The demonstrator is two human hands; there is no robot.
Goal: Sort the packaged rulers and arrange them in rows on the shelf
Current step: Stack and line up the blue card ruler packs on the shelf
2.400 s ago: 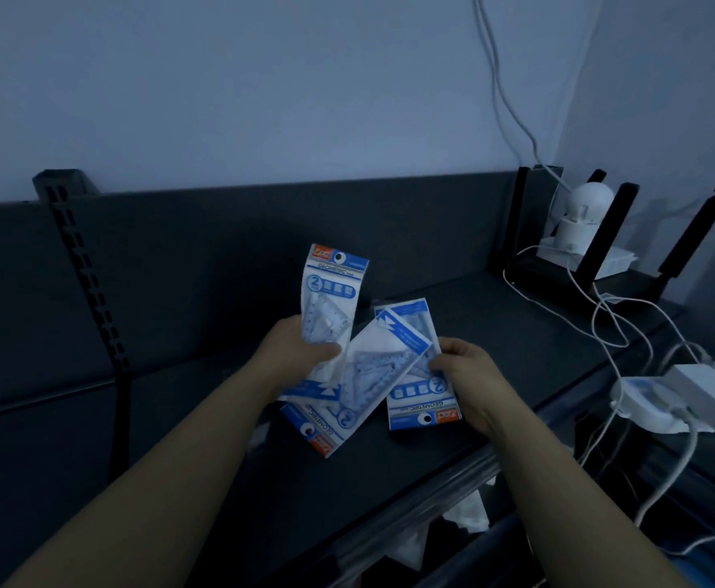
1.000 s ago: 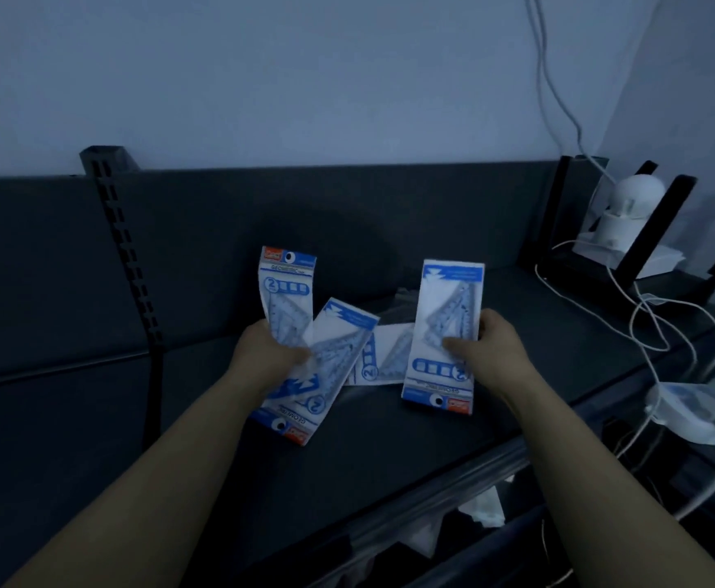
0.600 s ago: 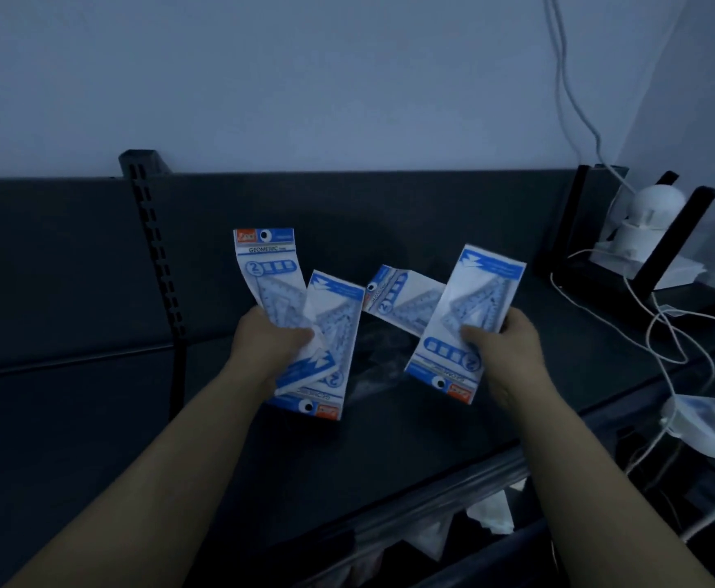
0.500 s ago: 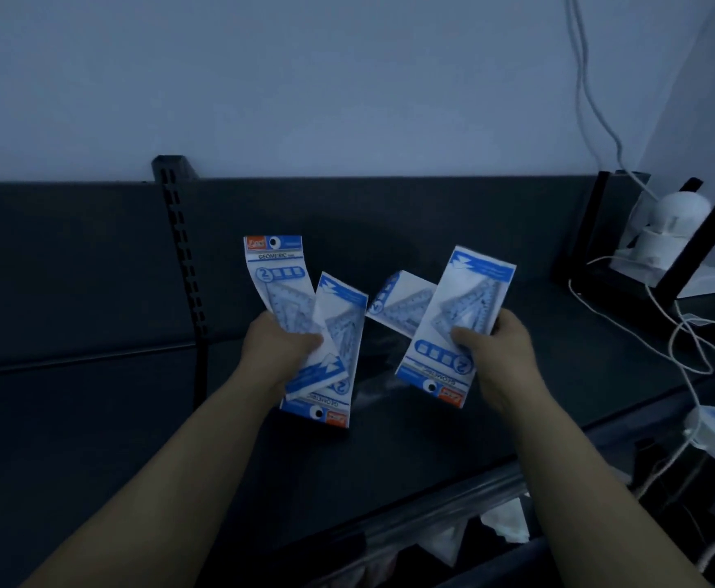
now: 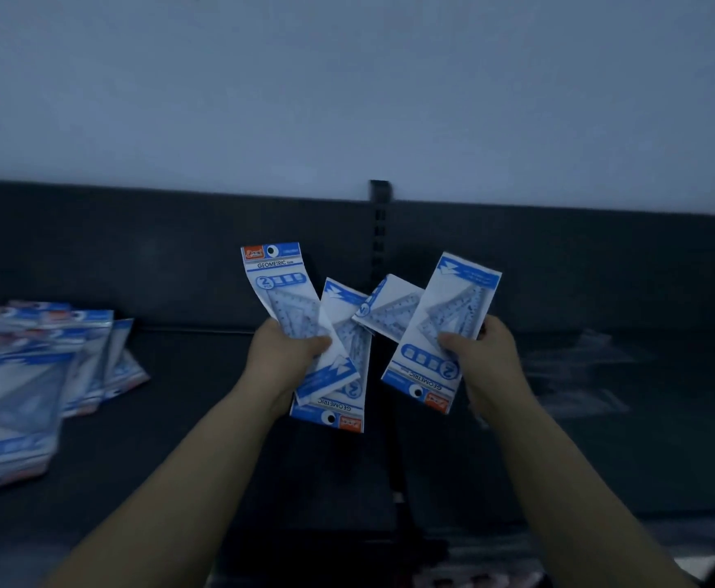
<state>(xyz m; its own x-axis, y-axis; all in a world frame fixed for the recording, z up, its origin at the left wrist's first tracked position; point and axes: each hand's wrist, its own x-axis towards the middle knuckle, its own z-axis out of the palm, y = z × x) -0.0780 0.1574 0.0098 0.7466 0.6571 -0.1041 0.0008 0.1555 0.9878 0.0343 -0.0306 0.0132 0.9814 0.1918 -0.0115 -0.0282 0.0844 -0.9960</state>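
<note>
Two GEOMETRIC ruler packs (image 5: pixel 281 290) fanning out in the left hand (image 5: pixel 288 354), grip curling round them, right hand (image 5: pixel 489 360) pinching a second pair (image 5: pixel 440 328), front label sitting upside down.

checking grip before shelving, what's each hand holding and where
Left hand grips two ruler packs where they overlap, thumb across the front. Right hand pinches two more packs at the right edge, mid-length.

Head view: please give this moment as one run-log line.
left hand: grips two fanned packs | right hand: grips two more packs | shelf: pile of packs lying at left | stage: sorting in hand
</note>
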